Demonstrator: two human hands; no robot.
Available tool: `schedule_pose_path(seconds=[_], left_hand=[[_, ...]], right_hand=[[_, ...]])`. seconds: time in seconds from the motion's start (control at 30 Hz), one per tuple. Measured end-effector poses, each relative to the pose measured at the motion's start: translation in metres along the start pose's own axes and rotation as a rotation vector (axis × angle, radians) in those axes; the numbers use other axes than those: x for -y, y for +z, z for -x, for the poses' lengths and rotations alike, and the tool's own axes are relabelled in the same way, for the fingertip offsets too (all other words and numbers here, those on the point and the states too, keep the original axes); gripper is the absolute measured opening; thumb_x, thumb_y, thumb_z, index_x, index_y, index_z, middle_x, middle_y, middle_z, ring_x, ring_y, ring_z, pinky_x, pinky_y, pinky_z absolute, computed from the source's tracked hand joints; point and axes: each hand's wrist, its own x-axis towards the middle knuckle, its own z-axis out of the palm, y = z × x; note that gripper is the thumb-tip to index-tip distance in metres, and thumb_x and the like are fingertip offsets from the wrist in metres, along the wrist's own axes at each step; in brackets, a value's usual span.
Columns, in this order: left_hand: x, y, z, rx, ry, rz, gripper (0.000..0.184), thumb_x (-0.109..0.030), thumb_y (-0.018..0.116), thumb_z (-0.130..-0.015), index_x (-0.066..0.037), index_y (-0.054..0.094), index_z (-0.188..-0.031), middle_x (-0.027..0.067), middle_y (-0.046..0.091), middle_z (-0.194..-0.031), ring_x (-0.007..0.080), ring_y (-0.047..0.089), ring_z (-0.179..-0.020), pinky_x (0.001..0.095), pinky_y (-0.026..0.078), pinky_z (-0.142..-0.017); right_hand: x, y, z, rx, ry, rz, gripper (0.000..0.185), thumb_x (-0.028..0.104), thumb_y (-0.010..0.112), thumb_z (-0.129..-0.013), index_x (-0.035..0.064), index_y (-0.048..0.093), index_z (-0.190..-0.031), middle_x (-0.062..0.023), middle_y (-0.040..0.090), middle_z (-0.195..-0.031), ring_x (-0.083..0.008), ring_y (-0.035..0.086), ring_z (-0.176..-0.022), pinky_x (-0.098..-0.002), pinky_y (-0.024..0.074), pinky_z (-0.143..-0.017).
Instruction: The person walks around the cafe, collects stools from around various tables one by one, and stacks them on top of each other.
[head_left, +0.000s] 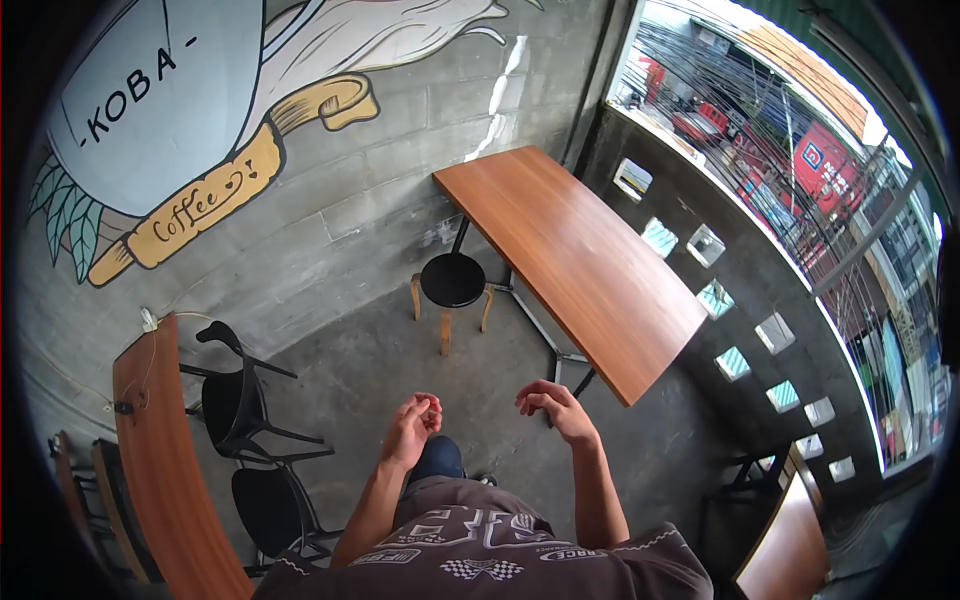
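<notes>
My left hand [410,430] is held up in front of my body, its fingers loosely curled and nothing visible in it. Level with it, my right hand [560,408] hangs in the air with bent, slightly parted fingers, also without any object. Neither hand touches anything. Beyond them a round black stool [453,280] with wooden legs stands on the concrete floor. A long brown wooden table [575,255] lies ahead and to the right, its near corner closest to my right hand.
On the left are black chairs [238,405] beside a narrow wooden table [160,440] with a cable on it. Another wooden tabletop [785,545] is at lower right. A painted grey wall [390,130] closes the far side; a low wall with square openings [735,362] runs along the right.
</notes>
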Motion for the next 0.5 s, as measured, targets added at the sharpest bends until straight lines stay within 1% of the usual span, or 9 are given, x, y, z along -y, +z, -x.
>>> schedule_pose_path(seconds=[0.07,0.1,0.13,0.17,0.23,0.33,0.4,0.47,0.5], left_hand=[[0.002,-0.003,-0.032,-0.021,0.025,0.025,0.014,-0.02,0.054,-0.097,-0.007,0.058,-0.101,0.0026,0.059,-0.088,0.0119,0.057,-0.075,0.0256,0.046,-0.069],[0.003,-0.004,-0.053,-0.018,0.029,0.03,0.016,-0.021,0.054,-0.097,-0.006,0.058,-0.102,0.0027,0.06,-0.089,0.0111,0.057,-0.075,0.0244,0.046,-0.069],[0.003,-0.006,-0.074,-0.022,0.022,0.043,0.017,-0.022,0.054,-0.097,-0.007,0.059,-0.102,0.0025,0.06,-0.089,0.0115,0.058,-0.075,0.0247,0.046,-0.069],[0.002,-0.008,-0.097,-0.031,0.0,0.062,0.017,-0.023,0.054,-0.097,-0.007,0.059,-0.102,0.0024,0.06,-0.09,0.0117,0.058,-0.075,0.025,0.046,-0.068],[-0.002,-0.009,-0.149,-0.035,-0.039,0.074,0.017,-0.023,0.055,-0.096,-0.007,0.06,-0.103,0.002,0.061,-0.09,0.0121,0.059,-0.076,0.0257,0.047,-0.067],[-0.025,0.002,-0.233,0.029,-0.073,0.081,0.018,-0.022,0.056,-0.096,-0.007,0.06,-0.103,0.0017,0.06,-0.09,0.0113,0.058,-0.075,0.0254,0.046,-0.066],[-0.052,0.021,-0.286,0.09,-0.025,0.011,0.017,-0.021,0.055,-0.097,-0.006,0.06,-0.102,0.001,0.06,-0.089,0.01,0.057,-0.075,0.0247,0.046,-0.066],[-0.084,0.039,-0.333,0.208,0.036,-0.02,0.016,-0.021,0.054,-0.097,-0.006,0.059,-0.102,0.0005,0.06,-0.089,0.0085,0.055,-0.074,0.0238,0.044,-0.066],[-0.099,0.045,-0.351,0.216,0.063,-0.059,0.017,-0.021,0.054,-0.098,-0.006,0.059,-0.101,0.0006,0.059,-0.089,0.0081,0.054,-0.074,0.0234,0.044,-0.067]], right_hand=[[-0.005,-0.012,-0.038,0.023,0.03,-0.058,0.022,0.017,0.052,-0.095,0.0,0.065,-0.101,-0.004,0.067,-0.091,-0.0128,0.06,-0.083,-0.0278,0.0468,-0.078],[-0.008,-0.018,-0.056,0.028,0.044,-0.034,0.022,0.017,0.052,-0.095,0.0003,0.065,-0.101,-0.0041,0.067,-0.091,-0.0129,0.061,-0.083,-0.0278,0.0469,-0.078],[-0.012,-0.024,-0.073,0.024,0.083,-0.019,0.022,0.015,0.052,-0.094,-0.0019,0.066,-0.099,-0.0062,0.067,-0.091,-0.0134,0.061,-0.083,-0.0275,0.0465,-0.078],[-0.019,-0.032,-0.092,0.063,0.091,-0.042,0.023,0.015,0.051,-0.095,-0.0021,0.065,-0.101,-0.0062,0.067,-0.093,-0.0132,0.061,-0.084,-0.0275,0.0473,-0.078],[-0.03,-0.044,-0.128,0.067,0.14,-0.076,0.024,0.016,0.05,-0.097,-0.0021,0.064,-0.102,-0.0063,0.067,-0.096,-0.0137,0.062,-0.085,-0.0283,0.0484,-0.079],[-0.011,-0.062,-0.181,0.069,0.165,-0.076,0.024,0.017,0.05,-0.098,-0.0022,0.064,-0.103,-0.007,0.067,-0.096,-0.014,0.062,-0.085,-0.0287,0.0488,-0.08],[0.006,-0.077,-0.212,0.081,0.151,-0.052,0.024,0.016,0.05,-0.097,-0.0024,0.064,-0.103,-0.0082,0.067,-0.096,-0.0149,0.062,-0.086,-0.029,0.0488,-0.08],[0.016,-0.095,-0.249,0.072,0.124,-0.052,0.024,0.015,0.05,-0.095,-0.0028,0.064,-0.102,-0.0082,0.067,-0.095,-0.0156,0.063,-0.085,-0.0291,0.0487,-0.08],[0.018,-0.105,-0.27,0.077,0.106,-0.064,0.022,0.013,0.051,-0.093,-0.0027,0.064,-0.102,-0.0081,0.067,-0.094,-0.0157,0.063,-0.086,-0.029,0.0485,-0.08]])
